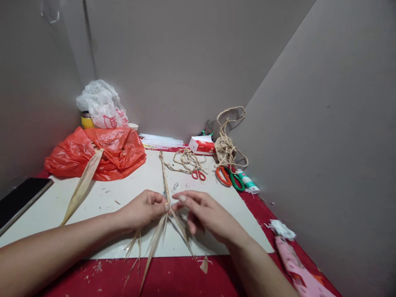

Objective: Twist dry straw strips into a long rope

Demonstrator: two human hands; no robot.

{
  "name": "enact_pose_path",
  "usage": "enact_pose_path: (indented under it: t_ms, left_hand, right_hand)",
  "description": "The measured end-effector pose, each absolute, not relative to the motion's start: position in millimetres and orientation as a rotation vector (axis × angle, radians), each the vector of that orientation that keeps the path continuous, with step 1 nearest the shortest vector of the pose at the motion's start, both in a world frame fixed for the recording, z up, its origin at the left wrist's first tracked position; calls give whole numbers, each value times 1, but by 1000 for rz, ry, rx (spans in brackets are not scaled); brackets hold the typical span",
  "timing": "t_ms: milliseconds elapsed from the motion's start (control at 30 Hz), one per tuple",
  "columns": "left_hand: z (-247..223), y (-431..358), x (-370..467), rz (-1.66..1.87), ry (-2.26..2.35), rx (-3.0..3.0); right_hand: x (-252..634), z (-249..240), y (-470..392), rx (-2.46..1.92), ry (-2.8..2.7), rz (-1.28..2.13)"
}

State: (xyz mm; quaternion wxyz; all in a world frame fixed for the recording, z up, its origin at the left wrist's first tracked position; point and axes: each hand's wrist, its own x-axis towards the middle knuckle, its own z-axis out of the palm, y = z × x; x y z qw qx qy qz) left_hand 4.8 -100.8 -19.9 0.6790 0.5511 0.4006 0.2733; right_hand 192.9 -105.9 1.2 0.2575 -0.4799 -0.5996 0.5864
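Observation:
A thin braided cord (165, 177) of tan plant fibre runs down the middle of a white board (148, 243). My left hand (147, 209) pinches its lower end between thumb and fingers. Loose flat strands (157, 237) fan out below the pinch toward the board's front edge. Just right of the pinch is my right hand (202, 210), its fingers apart and slightly curled, with the fingertips beside the strands. I see nothing gripped in it.
At the left are a red plastic bag (123, 144) with a dry husk (83, 185) and a phone (23, 202). Coiled cord (187, 161), red-handled scissors (198, 175), larger scissors (230, 178), a rope bundle (225, 150) and a small box (201, 145) sit at the back right.

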Motion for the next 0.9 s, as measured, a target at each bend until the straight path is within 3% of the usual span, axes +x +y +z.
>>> enact_pose_path:
  t_ms: [133, 333, 533, 733, 900]
  left_hand:
    - [-25, -100, 5, 645, 893, 1247]
    - [-29, -97, 3, 554, 888, 1460]
    - [-18, -100, 0, 463, 997, 1678]
    - [-14, -108, 1, 272, 918, 1341]
    - [-24, -125, 13, 422, 939, 1247]
  right_hand:
    - [180, -13, -106, -1121, -1606, 1847]
    - [183, -19, -96, -1206, -1741, 1791]
    - [174, -26, -100, -1306, -1510, 1820]
    - [165, -24, -108, -1365, -1371, 1734]
    - [161, -24, -112, -1214, -1349, 1839]
